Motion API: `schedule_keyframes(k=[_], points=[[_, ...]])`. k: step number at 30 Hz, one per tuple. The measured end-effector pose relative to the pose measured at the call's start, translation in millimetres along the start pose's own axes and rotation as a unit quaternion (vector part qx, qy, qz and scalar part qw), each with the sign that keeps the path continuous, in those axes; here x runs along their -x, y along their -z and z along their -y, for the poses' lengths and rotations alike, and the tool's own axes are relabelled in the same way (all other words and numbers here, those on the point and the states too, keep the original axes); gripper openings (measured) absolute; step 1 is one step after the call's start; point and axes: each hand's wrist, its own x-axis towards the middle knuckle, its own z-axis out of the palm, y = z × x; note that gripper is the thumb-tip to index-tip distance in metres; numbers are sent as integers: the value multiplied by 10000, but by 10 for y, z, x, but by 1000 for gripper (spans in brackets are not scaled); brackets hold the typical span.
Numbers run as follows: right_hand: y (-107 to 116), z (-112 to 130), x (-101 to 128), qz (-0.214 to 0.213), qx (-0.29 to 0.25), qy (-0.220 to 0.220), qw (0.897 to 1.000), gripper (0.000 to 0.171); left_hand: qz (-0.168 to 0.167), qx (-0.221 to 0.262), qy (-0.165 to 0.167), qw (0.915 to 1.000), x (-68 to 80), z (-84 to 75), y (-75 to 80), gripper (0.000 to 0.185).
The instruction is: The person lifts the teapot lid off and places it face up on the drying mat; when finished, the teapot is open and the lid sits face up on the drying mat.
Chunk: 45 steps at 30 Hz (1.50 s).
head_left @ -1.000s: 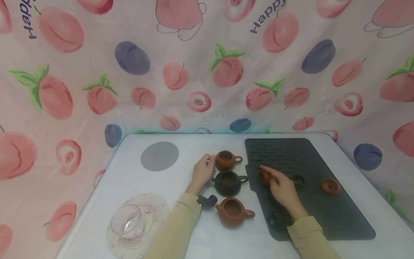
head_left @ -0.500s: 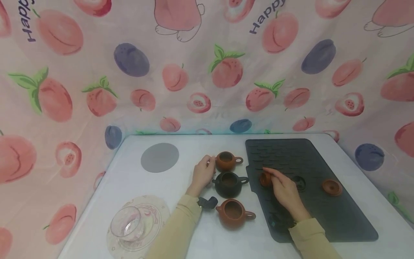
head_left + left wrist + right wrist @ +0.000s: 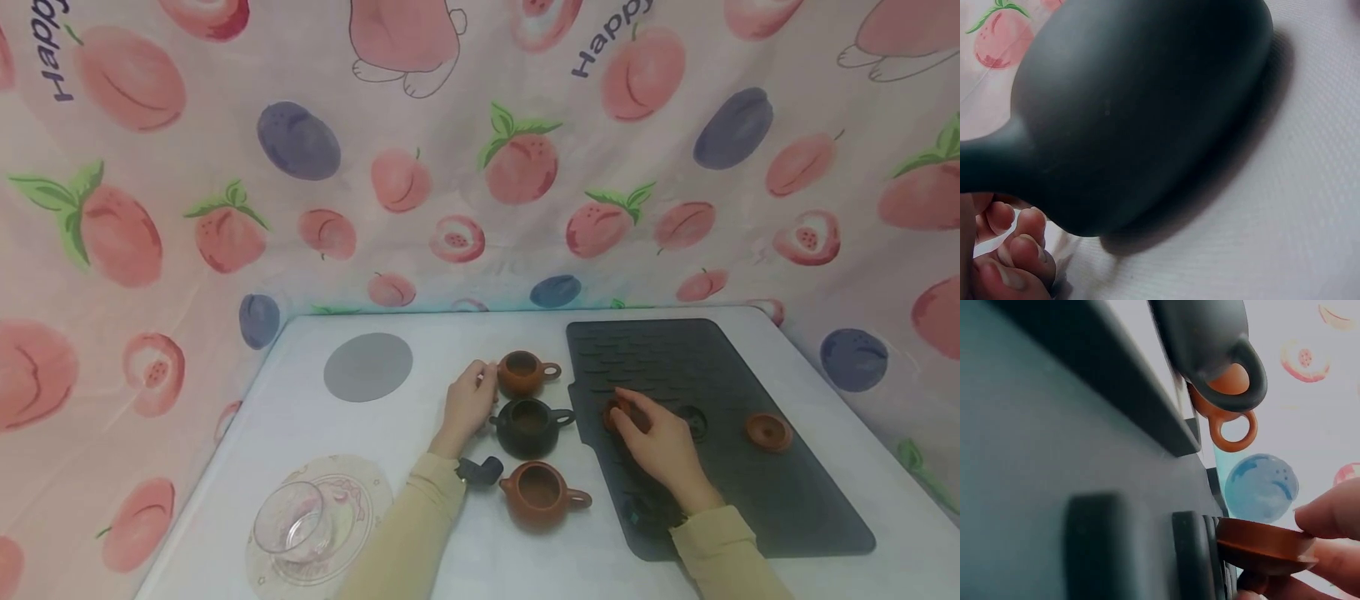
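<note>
Three small lidless teapots stand in a column on the white table: a far brown teapot [image 3: 524,372], a black teapot [image 3: 530,426] [image 3: 1147,106] and a near brown teapot [image 3: 540,494]. My left hand [image 3: 470,398] lies beside the far brown one, with curled fingers [image 3: 1019,250] covering its spout. On the dark mat [image 3: 750,492], my right hand [image 3: 651,435] pinches a small brown lid [image 3: 615,412] [image 3: 1265,547] by its edge. The lid is still low on the mat. A black lid [image 3: 693,422] and a second brown lid [image 3: 767,431] lie further right.
A grey round coaster [image 3: 368,367] lies at the back left. A glass cup [image 3: 291,517] sits on a patterned plate [image 3: 360,483] at the front left. Fruit-print cloth walls in the table on three sides.
My right hand's fingers, stretched over the brown lid a second ago, have curled round it. My left hand and the teapots have stayed put.
</note>
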Motion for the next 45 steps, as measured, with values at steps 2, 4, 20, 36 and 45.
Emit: schedule_keyframes(k=[2, 4, 20, 36, 45], points=[[7, 3, 0, 0, 66, -80, 9999, 47, -8, 7, 14, 10000, -1, -8, 4, 34], [12, 5, 4, 7, 86, -167, 9998, 47, -5, 9, 38, 10000, -2, -9, 5, 34], [-2, -57, 2, -95, -58, -104, 9999, 47, 19, 26, 58, 10000, -4, -15, -13, 35], [-25, -64, -13, -109, -100, -94, 9998, 44, -20, 39, 38, 10000, 6, -23, 9, 36], [-42, -84, -34, -35, -9, -99, 9999, 46, 48, -9, 147, 9999, 12, 1, 7, 35]])
